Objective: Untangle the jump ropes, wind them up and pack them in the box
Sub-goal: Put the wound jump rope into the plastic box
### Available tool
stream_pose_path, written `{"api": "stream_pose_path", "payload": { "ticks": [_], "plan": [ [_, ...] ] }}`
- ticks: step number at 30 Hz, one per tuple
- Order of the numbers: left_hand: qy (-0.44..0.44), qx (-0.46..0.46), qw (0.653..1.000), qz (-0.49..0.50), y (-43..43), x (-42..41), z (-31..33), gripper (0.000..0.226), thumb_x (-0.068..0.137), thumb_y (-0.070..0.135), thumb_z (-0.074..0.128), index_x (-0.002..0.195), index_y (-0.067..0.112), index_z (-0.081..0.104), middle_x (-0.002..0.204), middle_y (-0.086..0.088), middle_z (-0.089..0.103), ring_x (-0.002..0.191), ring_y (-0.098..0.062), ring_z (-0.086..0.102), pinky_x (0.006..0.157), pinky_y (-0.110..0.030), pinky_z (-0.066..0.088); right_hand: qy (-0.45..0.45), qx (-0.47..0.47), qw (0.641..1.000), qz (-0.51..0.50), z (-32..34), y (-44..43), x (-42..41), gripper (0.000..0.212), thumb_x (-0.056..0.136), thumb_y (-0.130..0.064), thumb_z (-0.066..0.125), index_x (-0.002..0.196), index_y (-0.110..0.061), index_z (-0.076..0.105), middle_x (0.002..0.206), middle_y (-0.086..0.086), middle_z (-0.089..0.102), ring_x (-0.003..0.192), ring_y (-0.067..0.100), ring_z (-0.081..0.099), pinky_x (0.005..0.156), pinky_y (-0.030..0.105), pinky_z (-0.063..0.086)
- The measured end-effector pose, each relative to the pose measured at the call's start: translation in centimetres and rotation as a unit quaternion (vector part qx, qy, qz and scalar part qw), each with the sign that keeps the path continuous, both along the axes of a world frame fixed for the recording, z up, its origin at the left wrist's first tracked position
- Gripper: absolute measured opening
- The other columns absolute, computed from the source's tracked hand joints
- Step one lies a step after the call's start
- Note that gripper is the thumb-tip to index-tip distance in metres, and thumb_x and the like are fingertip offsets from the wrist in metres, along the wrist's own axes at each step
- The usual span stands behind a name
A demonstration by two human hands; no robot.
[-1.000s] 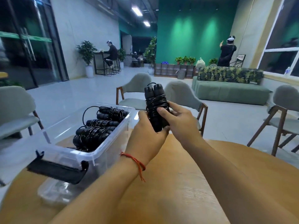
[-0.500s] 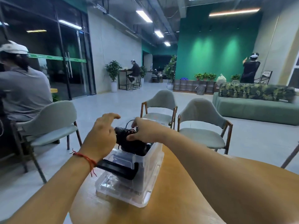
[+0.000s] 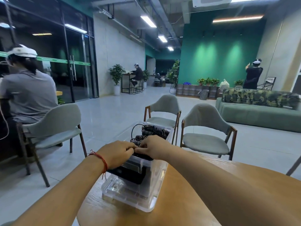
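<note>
Packing step: left hand and right hand, fingers curled round 1 wound rope, press it into the box; next, letting go seems due.

The jump ropes are showing black inside the clear, colourless box, and its latch is showing black too. The worktop is glowing orange-brown with fine wood grain. The string bracelet is showing red. The sofa cushions are wearing a green leaf print.
</note>
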State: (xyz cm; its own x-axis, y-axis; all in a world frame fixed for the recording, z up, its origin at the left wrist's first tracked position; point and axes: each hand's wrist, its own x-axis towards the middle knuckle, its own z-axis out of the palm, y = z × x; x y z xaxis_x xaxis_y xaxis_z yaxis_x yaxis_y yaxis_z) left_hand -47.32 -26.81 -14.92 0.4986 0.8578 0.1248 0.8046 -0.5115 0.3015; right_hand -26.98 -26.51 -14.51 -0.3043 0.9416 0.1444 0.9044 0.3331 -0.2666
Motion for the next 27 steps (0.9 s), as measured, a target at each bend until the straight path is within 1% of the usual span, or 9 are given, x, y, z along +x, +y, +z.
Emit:
{"api": "stream_pose_path", "payload": {
  "ticks": [2, 5, 9, 12, 15, 17, 19, 22, 27],
  "plan": [
    [0.02, -0.002, 1.0, 0.005, 0.2, 0.5, 0.4, 0.033, 0.11, 0.039, 0.038, 0.122, 0.038, 0.068, 0.116, 0.004, 0.07, 0.101, -0.014, 0.061, 0.096, -0.042, 0.054, 0.03, 0.04, 0.999, -0.008, 0.0, -0.7, 0.3, 0.027, 0.097, -0.052, 0.067, 0.104, -0.028, 0.079, 0.096, -0.006, 0.075, 0.084, 0.015, 0.067, 0.078, 0.036, 0.057],
    [0.029, -0.005, 1.0, 0.01, 0.3, 1.2, 0.4, 0.034, 0.108, 0.04, 0.039, 0.12, 0.038, 0.071, 0.12, 0.006, 0.069, 0.104, -0.016, 0.061, 0.099, -0.043, 0.052, 0.033, 0.038, 0.999, -0.002, 0.3, -1.5, 0.9, 0.016, 0.088, -0.042, 0.077, 0.1, -0.031, 0.083, 0.095, -0.011, 0.078, 0.087, 0.012, 0.071, 0.084, 0.038, 0.061],
    [0.053, -0.007, 0.998, 0.019, -0.1, 2.1, 0.3, 0.036, 0.106, 0.041, 0.041, 0.117, 0.035, 0.075, 0.119, 0.006, 0.071, 0.104, -0.017, 0.062, 0.098, -0.043, 0.053, -0.037, 0.0, 0.999, -0.002, 1.1, -2.1, 0.9, 0.011, 0.086, -0.03, 0.077, 0.092, -0.027, 0.087, 0.085, -0.005, 0.079, 0.081, 0.018, 0.072, 0.08, 0.038, 0.061],
    [0.078, -0.011, 0.996, 0.029, 0.2, 2.6, 0.1, 0.044, 0.101, 0.048, 0.038, 0.104, 0.03, 0.078, 0.105, 0.002, 0.073, 0.094, -0.017, 0.064, 0.093, -0.043, 0.056, -0.094, -0.002, 0.995, -0.015, 1.4, -2.2, 0.0, 0.015, 0.088, -0.029, 0.071, 0.087, -0.025, 0.086, 0.082, 0.0, 0.077, 0.08, 0.026, 0.07, 0.074, 0.037, 0.061],
    [0.116, -0.036, 0.992, 0.045, 0.8, 2.7, -0.5, 0.054, 0.091, 0.058, 0.031, 0.091, 0.028, 0.076, 0.093, 0.001, 0.071, 0.088, -0.019, 0.065, 0.092, -0.042, 0.056, -0.13, -0.025, 0.99, -0.04, 0.8, -1.6, -0.8, 0.021, 0.093, -0.026, 0.064, 0.084, -0.015, 0.079, 0.078, 0.006, 0.07, 0.079, 0.031, 0.065, 0.067, 0.037, 0.054],
    [0.162, -0.043, 0.985, 0.031, 1.7, 3.1, -0.7, 0.059, 0.085, 0.061, 0.028, 0.097, 0.029, 0.076, 0.1, -0.001, 0.071, 0.093, -0.02, 0.065, 0.095, -0.043, 0.054, -0.154, -0.038, 0.986, -0.048, 0.5, -1.2, -1.0, 0.023, 0.098, -0.027, 0.061, 0.083, -0.012, 0.071, 0.075, 0.006, 0.062, 0.078, 0.031, 0.06, 0.064, 0.034, 0.045],
    [0.186, -0.065, 0.98, 0.018, 2.7, 3.4, -0.7, 0.063, 0.083, 0.058, 0.026, 0.11, 0.03, 0.076, 0.116, -0.003, 0.072, 0.103, -0.023, 0.065, 0.1, -0.044, 0.052, -0.163, -0.046, 0.985, -0.042, 0.7, -1.1, -1.1, 0.023, 0.1, -0.026, 0.059, 0.086, -0.012, 0.071, 0.079, 0.006, 0.063, 0.079, 0.03, 0.059, 0.066, 0.033, 0.044],
    [0.126, -0.064, 0.99, 0.028, 2.3, 3.7, -0.5, 0.039, 0.104, 0.031, 0.039, 0.122, 0.027, 0.073, 0.128, -0.003, 0.069, 0.111, -0.025, 0.063, 0.101, -0.038, 0.05, -0.142, -0.03, 0.989, -0.033, 0.8, -1.5, -0.7, 0.024, 0.096, -0.029, 0.062, 0.089, -0.012, 0.078, 0.081, 0.005, 0.068, 0.079, 0.029, 0.062, 0.071, 0.037, 0.055],
    [0.024, 0.028, 0.999, 0.034, 1.0, 3.1, -0.9, 0.027, 0.1, 0.033, 0.046, 0.108, 0.033, 0.071, 0.104, 0.003, 0.071, 0.09, -0.015, 0.063, 0.089, -0.041, 0.057, -0.041, 0.042, 0.998, -0.014, 1.0, -2.7, 0.9, 0.012, 0.084, -0.034, 0.075, 0.079, -0.025, 0.082, 0.076, -0.004, 0.074, 0.075, 0.02, 0.067, 0.07, 0.034, 0.058]
  ]
}}
